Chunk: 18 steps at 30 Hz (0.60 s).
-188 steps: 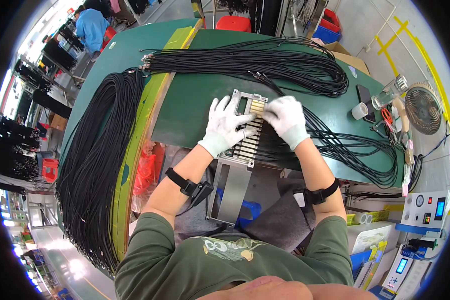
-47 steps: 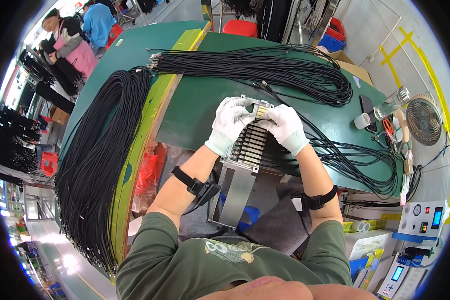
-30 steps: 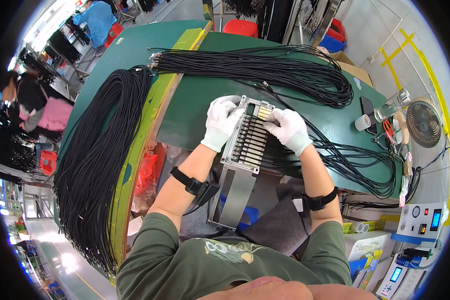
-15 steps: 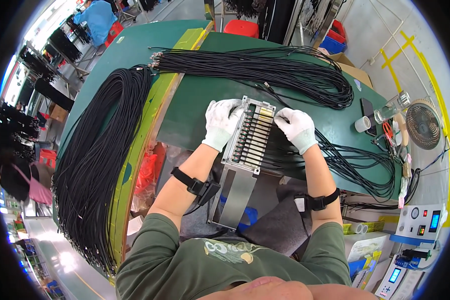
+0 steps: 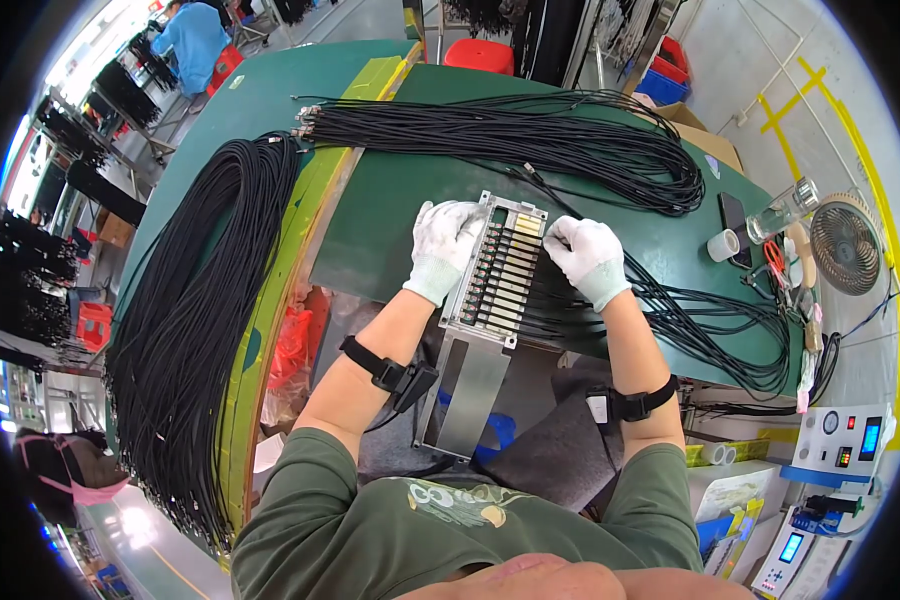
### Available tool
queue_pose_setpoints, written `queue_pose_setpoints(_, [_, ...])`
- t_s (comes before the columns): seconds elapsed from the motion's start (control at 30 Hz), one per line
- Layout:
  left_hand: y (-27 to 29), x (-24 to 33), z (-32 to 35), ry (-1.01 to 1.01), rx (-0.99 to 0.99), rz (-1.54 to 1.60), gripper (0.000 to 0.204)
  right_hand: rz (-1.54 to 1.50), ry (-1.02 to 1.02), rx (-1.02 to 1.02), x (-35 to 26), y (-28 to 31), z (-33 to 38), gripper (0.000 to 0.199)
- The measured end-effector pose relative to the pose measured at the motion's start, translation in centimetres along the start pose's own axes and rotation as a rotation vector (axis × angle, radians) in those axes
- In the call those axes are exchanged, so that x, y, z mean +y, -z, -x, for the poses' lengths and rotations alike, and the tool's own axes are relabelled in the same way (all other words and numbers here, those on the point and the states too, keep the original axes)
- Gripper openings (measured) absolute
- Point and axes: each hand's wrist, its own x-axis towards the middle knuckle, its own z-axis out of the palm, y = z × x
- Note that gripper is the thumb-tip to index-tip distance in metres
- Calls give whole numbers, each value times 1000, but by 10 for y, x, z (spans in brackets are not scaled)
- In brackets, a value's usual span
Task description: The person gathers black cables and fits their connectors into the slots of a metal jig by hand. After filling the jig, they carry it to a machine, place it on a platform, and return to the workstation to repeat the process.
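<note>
A grey metal fixture plate (image 5: 500, 275) with a row of several slots holding black cable connectors lies on the green table (image 5: 380, 215) in front of me. My left hand (image 5: 445, 245), in a white glove, rests on the plate's upper left edge. My right hand (image 5: 585, 258), also gloved, presses on the upper right side, fingers curled on a connector near the top slot. Black cables (image 5: 690, 320) run from the plate's right side toward the right. A plain metal panel (image 5: 465, 395) extends from the plate down past the table edge toward my lap.
A big bundle of black cables (image 5: 530, 140) lies across the far table. Another thick bundle (image 5: 195, 320) hangs along the left. A small fan (image 5: 845, 245), a clear bottle (image 5: 785, 208), a tape roll (image 5: 723, 244) and a control box (image 5: 840, 445) stand at right. A person (image 5: 195, 40) sits far back left.
My hands have shifted slightly on the plate; the right hand has moved back in toward the top slot. The people at the left have moved off, one still seated at the back.
</note>
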Motion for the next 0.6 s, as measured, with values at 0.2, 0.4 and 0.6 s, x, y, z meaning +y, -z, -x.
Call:
queue_pose_setpoints(0.2, [4,0,-4,61,-59,120,23,91,188,98,-6,2,-1,15])
queue_pose_setpoints(0.4, [4,25,-5,-173,-120,-60,23,113,147,99,-2,-7,-1,12])
queue_pose_setpoints(0.6, [14,39,-10,-322,-277,-287,31,191,62,237,27,-6,-22,16])
